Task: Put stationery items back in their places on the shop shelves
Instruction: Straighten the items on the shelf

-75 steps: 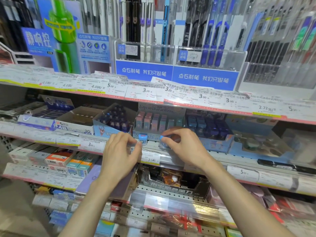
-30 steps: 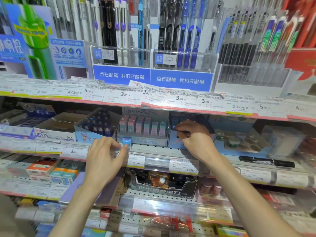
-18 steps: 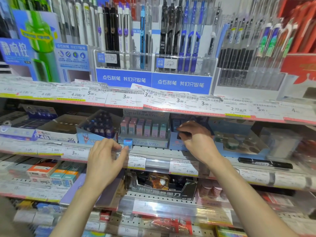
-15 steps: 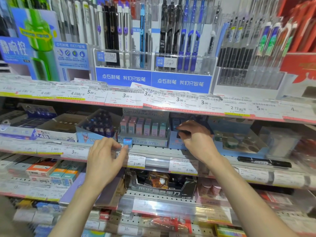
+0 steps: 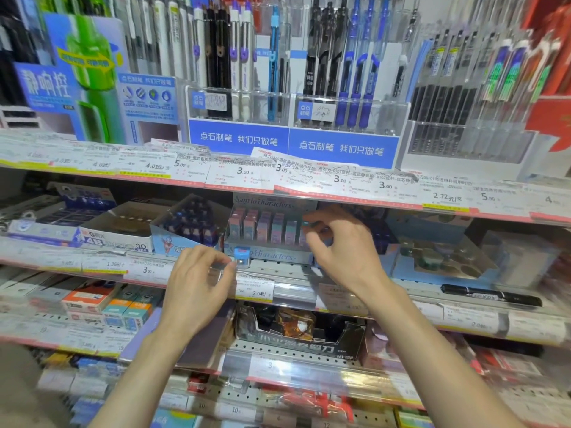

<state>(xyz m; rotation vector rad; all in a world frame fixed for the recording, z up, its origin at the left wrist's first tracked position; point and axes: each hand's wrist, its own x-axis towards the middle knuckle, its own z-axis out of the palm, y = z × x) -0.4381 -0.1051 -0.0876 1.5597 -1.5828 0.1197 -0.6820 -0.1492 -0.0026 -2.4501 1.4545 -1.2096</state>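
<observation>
Shop shelves [image 5: 296, 291] stacked w/ price tags along every edge. Top tier has clear pen racks [image 5: 290, 109] full of upright pens, blue signs in front. Middle tier holds display boxes; the pastel eraser box [image 5: 268, 230] sits dead center, w/ a dark blue box [image 5: 188, 223] just left of it. A black marker [image 5: 491, 295] lies on the shelf edge far right.

Right hand [image 5: 343, 245] is up at the pastel box's right end, fingers curled, tips pinched around smth small & blue, too blurry to ID.

Left hand [image 5: 197, 285] is lower, at the shelf lip. Its fingertips pinch a small clear item w/ a blue cap [image 5: 241, 257], which stands upright just in front of the pastel box.
</observation>
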